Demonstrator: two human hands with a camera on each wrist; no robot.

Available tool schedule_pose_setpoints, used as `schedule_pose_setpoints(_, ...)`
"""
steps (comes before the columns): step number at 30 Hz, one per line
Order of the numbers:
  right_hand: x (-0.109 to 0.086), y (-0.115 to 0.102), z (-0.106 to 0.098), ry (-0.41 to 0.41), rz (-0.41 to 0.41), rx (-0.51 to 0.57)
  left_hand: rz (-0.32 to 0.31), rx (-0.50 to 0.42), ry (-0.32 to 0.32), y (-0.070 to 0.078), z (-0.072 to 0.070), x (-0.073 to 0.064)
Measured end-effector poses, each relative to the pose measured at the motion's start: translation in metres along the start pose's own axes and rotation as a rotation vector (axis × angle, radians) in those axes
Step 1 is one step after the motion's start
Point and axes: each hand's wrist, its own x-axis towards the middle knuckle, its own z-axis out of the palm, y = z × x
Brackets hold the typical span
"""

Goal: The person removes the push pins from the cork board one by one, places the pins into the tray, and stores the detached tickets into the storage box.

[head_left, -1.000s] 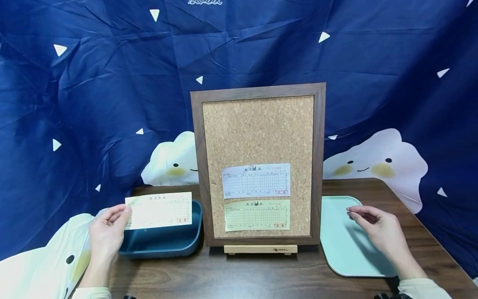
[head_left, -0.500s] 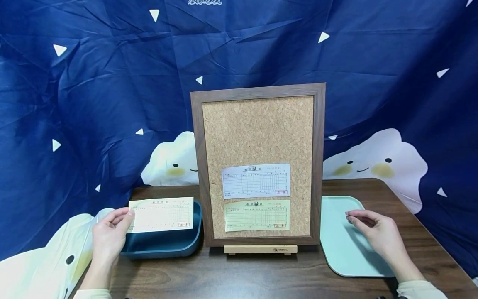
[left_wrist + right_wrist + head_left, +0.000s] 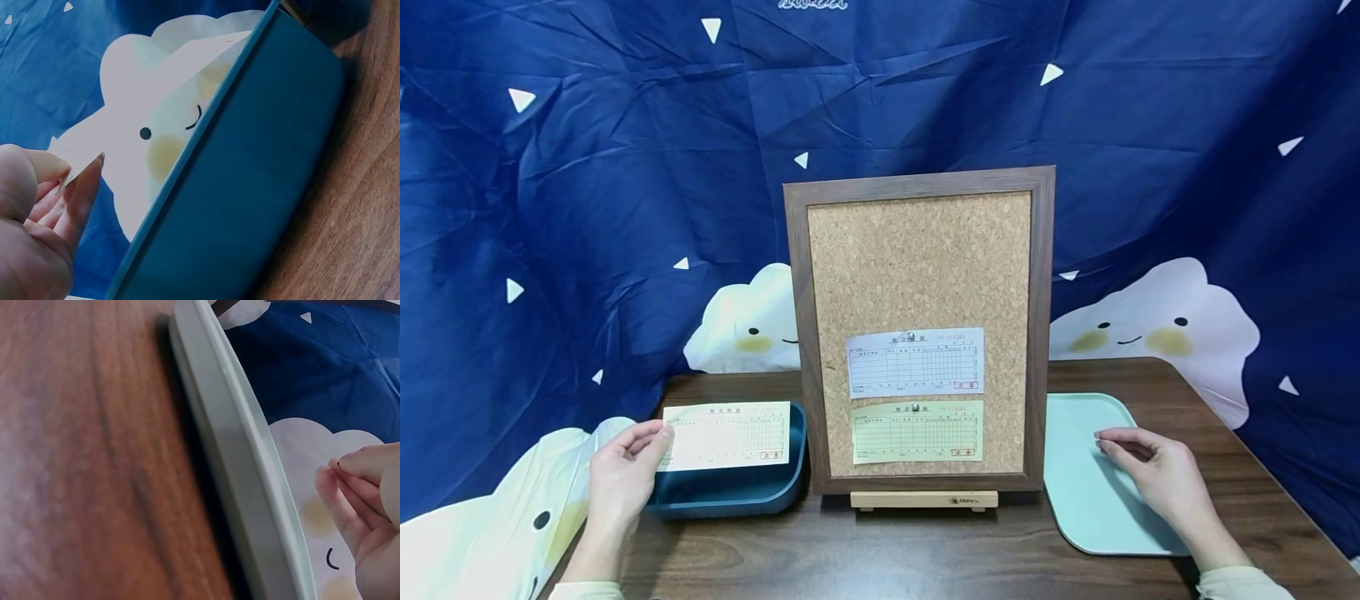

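Note:
My left hand pinches the left edge of a cream receipt slip, holding it upright over a dark blue bin. The slip is seen nearly edge-on in the left wrist view. Above a mint green tray, my right hand brings thumb and index fingertip together. A tiny pin-like thing shows between those fingertips, mostly hidden. Between the hands stands a framed cork board. A bluish-white receipt slip and a light green receipt slip are fixed low on it, each by a silvery pin at its top.
A small wooden stand supports the cork board on the brown table. The bin is left of the board, the tray right of it. Behind them hangs a dark blue curtain with cloud patterns.
My left hand has lowered the cream slip and shifted it slightly to the right, keeping its pinch. My right hand has moved down a little, its fingertips still together.

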Motion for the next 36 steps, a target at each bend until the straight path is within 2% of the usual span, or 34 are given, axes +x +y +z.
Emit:
schedule_pose_setpoints(10,-0.003,0.006,0.002,0.004,-0.009,0.010,-0.009,0.041,-0.018,-0.003,0.001,-0.002)
schedule_pose_setpoints(21,-0.006,0.010,0.003,-0.015,0.014,-0.042,-0.002,0.041,-0.053,-0.006,0.002,-0.004)
schedule_pose_setpoints(30,-0.006,0.013,0.004,-0.026,0.026,-0.087,0.013,0.059,-0.084,-0.007,0.001,-0.003)
schedule_pose_setpoints(36,-0.006,0.013,0.003,-0.044,0.011,-0.101,0.052,0.078,-0.099,-0.011,0.000,-0.002)
